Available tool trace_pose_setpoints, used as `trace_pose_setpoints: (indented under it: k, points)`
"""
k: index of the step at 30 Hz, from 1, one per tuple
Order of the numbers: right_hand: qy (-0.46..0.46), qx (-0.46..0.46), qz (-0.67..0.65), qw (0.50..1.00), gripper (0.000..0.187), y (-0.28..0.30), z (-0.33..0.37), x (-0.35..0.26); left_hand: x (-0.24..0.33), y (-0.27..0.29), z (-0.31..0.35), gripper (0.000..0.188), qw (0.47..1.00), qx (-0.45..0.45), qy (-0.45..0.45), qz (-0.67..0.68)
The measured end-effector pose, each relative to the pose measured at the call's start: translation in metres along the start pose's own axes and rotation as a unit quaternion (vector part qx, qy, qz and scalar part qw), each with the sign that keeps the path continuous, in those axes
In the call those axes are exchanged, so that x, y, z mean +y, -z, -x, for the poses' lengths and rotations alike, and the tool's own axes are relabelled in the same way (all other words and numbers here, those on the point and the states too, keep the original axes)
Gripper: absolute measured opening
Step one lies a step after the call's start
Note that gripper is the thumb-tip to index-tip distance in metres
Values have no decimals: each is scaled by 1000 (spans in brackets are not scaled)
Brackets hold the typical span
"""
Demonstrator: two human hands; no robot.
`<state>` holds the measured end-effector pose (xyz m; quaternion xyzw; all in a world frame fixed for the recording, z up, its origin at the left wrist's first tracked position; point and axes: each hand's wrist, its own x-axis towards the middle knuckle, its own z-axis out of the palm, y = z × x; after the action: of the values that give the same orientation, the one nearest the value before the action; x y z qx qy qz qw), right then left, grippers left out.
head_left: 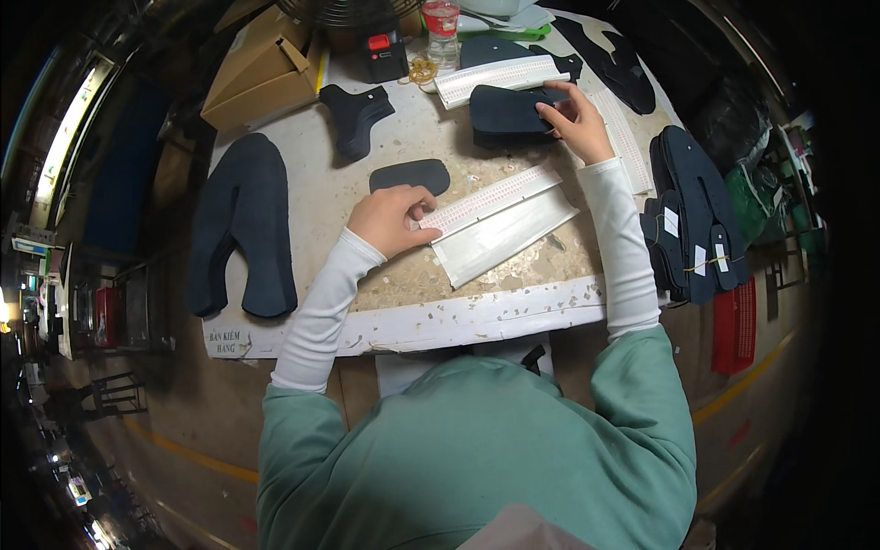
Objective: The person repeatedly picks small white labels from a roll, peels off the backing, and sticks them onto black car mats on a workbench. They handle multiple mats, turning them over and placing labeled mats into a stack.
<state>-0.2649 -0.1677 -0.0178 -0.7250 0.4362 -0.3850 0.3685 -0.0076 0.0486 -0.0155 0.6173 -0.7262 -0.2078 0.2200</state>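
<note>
A left hand [390, 220] pinches a label sheet's [495, 203] left end, towards the table's [385, 291] near edge, while the right hand [582, 128] grips a dark pad [504, 108] nearer the far right corner.

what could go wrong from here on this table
The pads by the right hand might slide, as they look loosely stacked. The front label sheet, at the left hand's fingertips, could crease or tear if tugged. The bottle, if knocked, might fall onto the rear sheet.
</note>
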Motion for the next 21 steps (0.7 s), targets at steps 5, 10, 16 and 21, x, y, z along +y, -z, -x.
trace_pose_setpoints:
  k: [5,10,16,21]
  points:
    - [76,43,153,984,50,-1,4,-7,2,-7,3,38,998,26,-8,-65]
    - [204,145,219,943,49,-7,18,-40,-4,-10,1,33,999,-6,34,-37]
    - [301,-84,34,949,18,-53,56,-71,-7,-11,-1,22,998,34,15,56]
    - [278,-202,48,938,12,-79,78,-67,-2,-15,-3,12,945,108,81,300]
